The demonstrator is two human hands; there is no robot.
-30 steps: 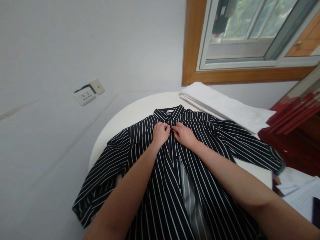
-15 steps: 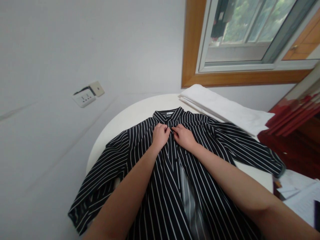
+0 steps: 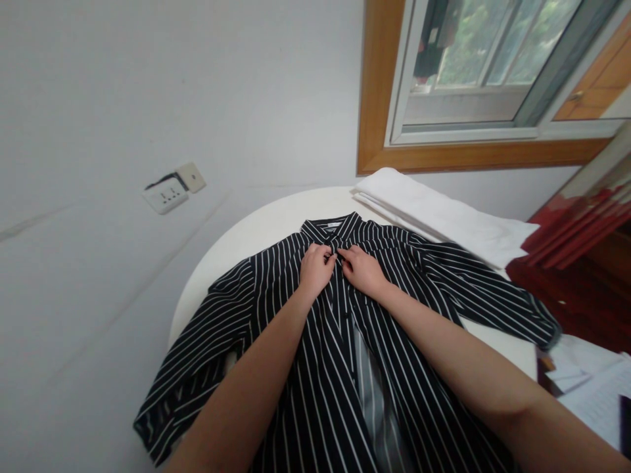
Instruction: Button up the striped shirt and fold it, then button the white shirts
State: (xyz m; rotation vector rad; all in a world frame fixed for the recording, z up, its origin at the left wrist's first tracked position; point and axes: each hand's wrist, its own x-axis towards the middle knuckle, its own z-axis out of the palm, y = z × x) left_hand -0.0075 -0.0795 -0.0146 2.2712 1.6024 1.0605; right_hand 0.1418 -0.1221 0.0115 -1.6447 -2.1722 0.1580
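Observation:
A black shirt with thin white stripes (image 3: 315, 387) lies front-up on a round white table (image 3: 266, 220), its collar toward the wall and its sleeves spread to both sides. My left hand (image 3: 317, 268) and my right hand (image 3: 362, 269) meet just below the collar. Each hand pinches one edge of the shirt's front opening, fingers closed on the fabric. Lower down the front hangs apart and shows a grey lining.
Folded white cloth (image 3: 444, 213) lies on the table's far right, under a wood-framed window (image 3: 473, 79). A wall socket (image 3: 165, 194) sits on the white wall at left. Red fabric (image 3: 582, 256) and loose papers (image 3: 586, 387) lie at the right.
Both hands have stayed pinched at the shirt's front below the collar. Only the view has shifted slightly.

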